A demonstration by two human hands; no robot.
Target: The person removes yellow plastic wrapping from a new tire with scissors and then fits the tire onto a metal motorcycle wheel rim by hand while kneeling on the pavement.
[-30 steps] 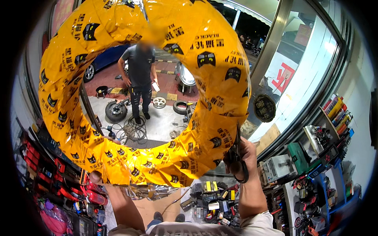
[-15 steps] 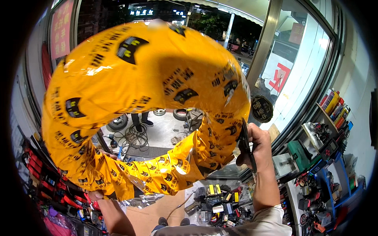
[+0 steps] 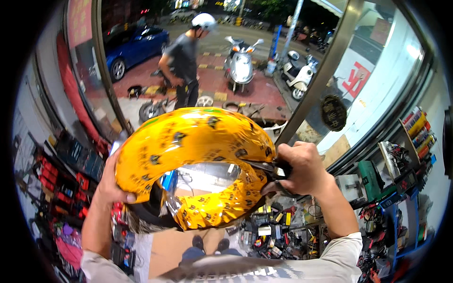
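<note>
"Between left hand (image 3: 111,181) and right hand (image 3: 302,169), what's changed?"
"The tyre (image 3: 198,132) sits lower in view; more dark rubber (image 3: 152,206) shows, lower left."
"And the fingers (image 3: 125,196)?"
"Left grip its left side; right clasp scissors (image 3: 264,165) at its right."

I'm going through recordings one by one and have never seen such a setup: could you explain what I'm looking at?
There is no machine here, just a person's two bare hands. The view comes from the left of two fisheye cameras worn on the head, so straight edges bend. The left hand grips a dark tyre partly covered in yellow film. The right hand holds what look like dark scissors at the film's right side. Below, a brown sheet lies on the floor beside a jumble of small items. Beyond the doorway stands a helmeted person.
</note>
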